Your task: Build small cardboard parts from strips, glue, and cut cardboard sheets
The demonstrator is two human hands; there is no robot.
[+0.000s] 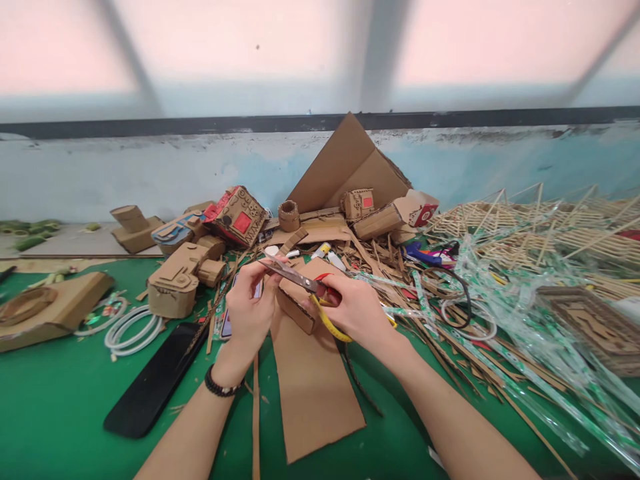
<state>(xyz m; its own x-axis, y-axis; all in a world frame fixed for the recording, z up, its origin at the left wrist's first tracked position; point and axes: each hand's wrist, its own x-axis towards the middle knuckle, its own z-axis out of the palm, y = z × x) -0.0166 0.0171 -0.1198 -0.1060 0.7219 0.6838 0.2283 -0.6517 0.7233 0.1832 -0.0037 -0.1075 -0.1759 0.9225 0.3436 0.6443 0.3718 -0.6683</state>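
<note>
My right hand (357,307) grips a pair of scissors (300,277) with a red and yellow handle. The blades point left, toward the fingertips of my left hand (250,300). That hand is closed in a pinch beside the blade tips; whatever it holds is too small or hidden to name. A short cardboard strip (294,241) shows just beyond its fingers, and I cannot tell whether they touch it. Below the scissors, a small cardboard block (297,310) rests on a long flat cardboard piece (317,393). A phone (227,327) lies partly hidden behind my left hand.
Cardboard models (173,280) stand at the left, near coiled white tubing (133,331) and a long black object (150,383). Cardboard scraps (385,257), clear plastic wrap (530,333) and stick structures (500,230) crowd the right. A folded cardboard sheet (340,160) leans against the wall.
</note>
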